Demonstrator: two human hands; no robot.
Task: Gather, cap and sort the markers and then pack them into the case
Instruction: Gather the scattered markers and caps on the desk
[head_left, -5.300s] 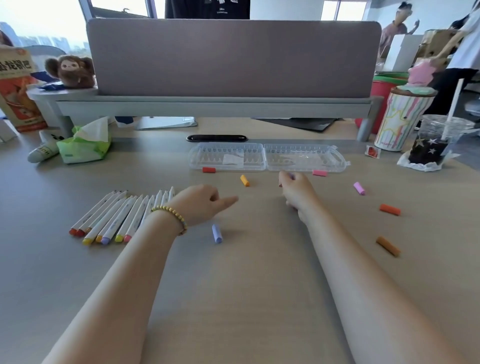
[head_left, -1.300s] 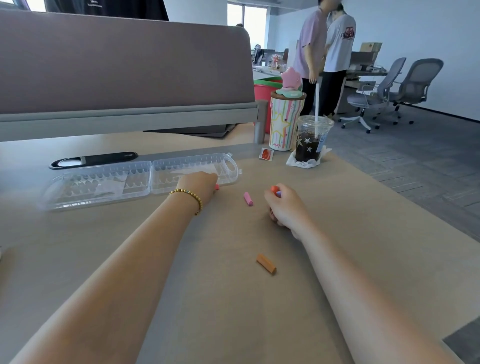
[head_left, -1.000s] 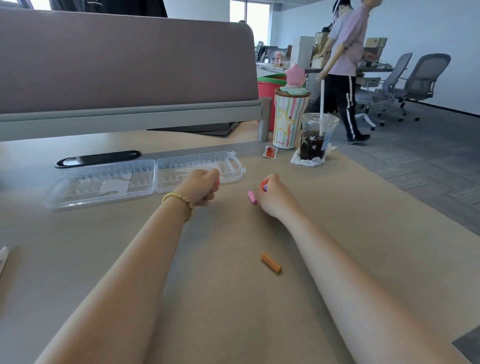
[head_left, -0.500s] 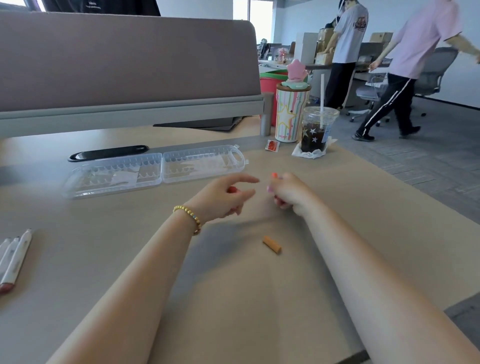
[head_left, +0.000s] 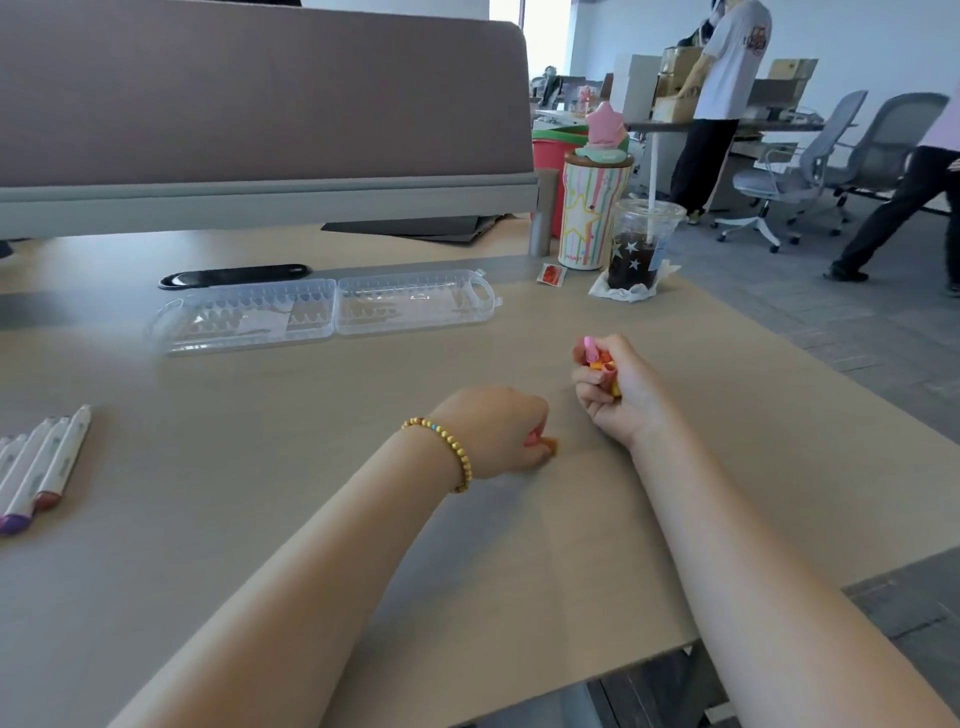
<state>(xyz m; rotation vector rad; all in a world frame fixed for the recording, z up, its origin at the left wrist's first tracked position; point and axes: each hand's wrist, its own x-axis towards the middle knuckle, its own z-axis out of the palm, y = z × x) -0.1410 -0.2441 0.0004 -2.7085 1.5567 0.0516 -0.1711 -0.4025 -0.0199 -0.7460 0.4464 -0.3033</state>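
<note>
I see the right hand (head_left: 615, 387) with its fingers curled tight around a bunch of marker caps (head_left: 597, 358), pink and orange. The left hand (head_left: 498, 431), fingers closed on an orange cap (head_left: 548, 444), presses the worktop (head_left: 311, 493). Beyond both hands lies the open clear case (head_left: 322, 312); uncapped markers (head_left: 41, 467) lie far left of it.

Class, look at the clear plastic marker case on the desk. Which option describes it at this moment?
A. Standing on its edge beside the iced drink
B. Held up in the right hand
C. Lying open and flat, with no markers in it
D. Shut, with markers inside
C: the clear case lies opened flat on the desk with both halves empty, while the uncapped markers lie apart at the left edge.
</note>
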